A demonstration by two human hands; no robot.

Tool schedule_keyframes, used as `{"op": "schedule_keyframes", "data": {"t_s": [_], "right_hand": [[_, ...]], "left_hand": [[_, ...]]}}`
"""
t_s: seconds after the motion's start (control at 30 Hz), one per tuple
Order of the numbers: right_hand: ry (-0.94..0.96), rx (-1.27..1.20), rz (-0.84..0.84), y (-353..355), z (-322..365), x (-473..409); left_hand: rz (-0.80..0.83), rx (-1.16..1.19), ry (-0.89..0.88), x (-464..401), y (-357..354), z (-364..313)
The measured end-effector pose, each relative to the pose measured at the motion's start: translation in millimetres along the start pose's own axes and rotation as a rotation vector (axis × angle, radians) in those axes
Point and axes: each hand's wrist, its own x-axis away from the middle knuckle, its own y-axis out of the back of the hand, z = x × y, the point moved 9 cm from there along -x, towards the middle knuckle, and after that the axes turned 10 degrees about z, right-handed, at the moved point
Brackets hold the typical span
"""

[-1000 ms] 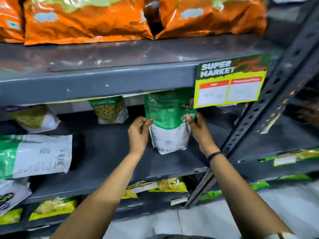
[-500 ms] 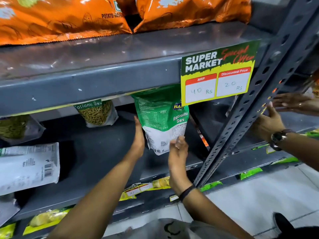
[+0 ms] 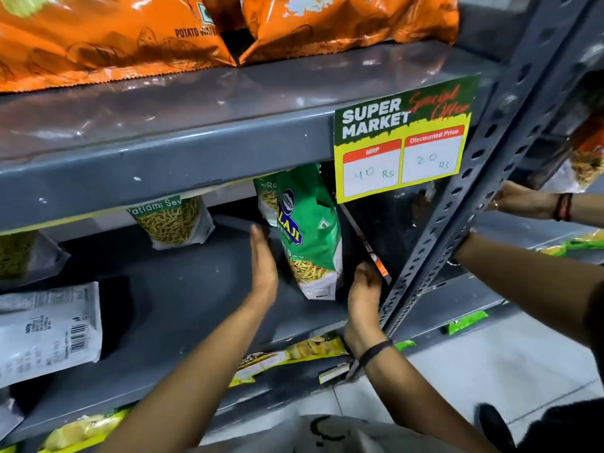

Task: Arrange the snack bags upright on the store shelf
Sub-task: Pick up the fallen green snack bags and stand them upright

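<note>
A green Ratlami Sev snack bag [image 3: 310,230] stands upright on the grey middle shelf [image 3: 170,308], its front turned towards me and its top under the shelf above. My left hand [image 3: 263,266] is flat with the palm facing the bag's left side, a narrow gap between them. My right hand [image 3: 364,289] is at the bag's lower right with bent fingers, next to a thin orange-edged pack [image 3: 376,261]; what it grips is hidden. A second bag [image 3: 266,201] stands just behind, and another upright one [image 3: 171,220] is further left.
A white bag [image 3: 49,328] lies flat at the shelf's left. Orange chip bags [image 3: 114,37] fill the top shelf. A price sign [image 3: 402,138] hangs beside the slotted post [image 3: 457,220]. Another person's hands [image 3: 523,201] work on the neighbouring shelf. Yellow packs [image 3: 294,351] lie below.
The green bag has been turned from back-facing to front-facing and set further right. My left hand came off it and flattened; my right hand moved to its lower right.
</note>
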Motion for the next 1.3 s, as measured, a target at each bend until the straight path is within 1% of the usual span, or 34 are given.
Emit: {"op": "schedule_keyframes", "data": {"t_s": [0.1,0.17,0.23,0.3,0.37,0.4,0.47,0.53,0.57,0.63,0.67,0.7,0.73,0.77,0.8,0.87,0.9,0.97,1.03,1.13,1.23,1.27,1.3], "right_hand": [[-0.186,-0.058,0.147,-15.1,-19.5,21.1],[-0.221,-0.058,0.201,-22.7,-19.1,20.7],[-0.166,-0.032,0.218,-25.7,-9.1,11.0],[-0.121,0.028,0.222,-28.8,3.8,-6.3],[-0.094,0.085,0.277,-38.2,17.6,-25.9],[-0.065,0.095,0.314,-44.7,24.6,-37.6],[-0.015,0.146,0.364,-56.0,30.4,-54.7],[0.012,0.190,0.393,-56.3,12.4,-79.1],[0.008,0.202,0.345,-52.9,8.5,-80.0],[0.030,0.153,0.149,-39.2,17.0,-56.0],[0.083,0.119,0.049,-32.0,22.3,-40.6],[0.162,0.096,-0.039,-24.7,26.4,-18.8],[0.253,0.105,-0.093,-21.4,25.5,4.1],[0.325,0.143,-0.089,-25.5,23.8,29.4],[0.385,0.202,-0.021,-39.7,18.9,52.1],[0.454,0.298,0.218,-86.9,1.9,87.5],[0.463,0.322,0.363,-118.0,-3.5,106.3],[0.462,0.355,0.658,-187.4,-13.5,132.5],[0.507,0.464,0.914,-268.4,-15.3,159.9],[0.502,0.712,1.197,-385.9,-37.3,182.9],[0.568,1.107,1.365,-467.2,-73.6,203.9],[0.568,1.199,1.374,-480.6,-85.7,203.1],[0.561,1.249,1.347,-489.8,-93.6,200.3]], "left_hand": [[0.180,0.017,-0.022,-4.7,-28.2,-31.6],[0.256,0.026,-0.026,1.8,-43.5,-36.5],[0.190,0.045,-0.016,8.0,-38.5,-26.9],[0.050,0.052,-0.038,19.6,-25.2,-17.1],[-0.075,0.039,-0.039,33.6,-12.6,-0.1],[-0.099,0.041,-0.048,41.6,-12.0,4.9],[-0.091,0.019,-0.117,57.4,-17.8,1.2],[-0.065,0.022,-0.142,64.9,-18.4,-1.9],[-0.061,0.010,-0.134,66.7,-14.4,-2.4],[-0.081,0.010,-0.103,66.0,2.5,5.8],[-0.120,0.040,-0.083,68.4,15.8,11.5],[-0.188,0.071,-0.058,74.3,33.6,16.7],[-0.271,0.107,-0.032,81.9,54.9,22.6],[-0.360,0.144,-0.007,91.1,75.8,27.1],[-0.455,0.187,0.019,100.1,103.5,35.0],[-0.604,0.286,0.083,119.1,154.3,48.4],[-0.660,0.303,0.123,126.9,178.2,51.8],[-0.699,0.301,0.203,138.0,218.8,56.8],[-0.640,0.318,0.234,142.1,252.5,52.8],[-0.520,0.399,0.315,140.7,288.9,51.1],[-0.437,0.441,0.360,132.2,318.6,51.9],[-0.417,0.451,0.369,128.7,322.6,53.0],[-0.394,0.449,0.377,126.5,327.0,51.1]]}}
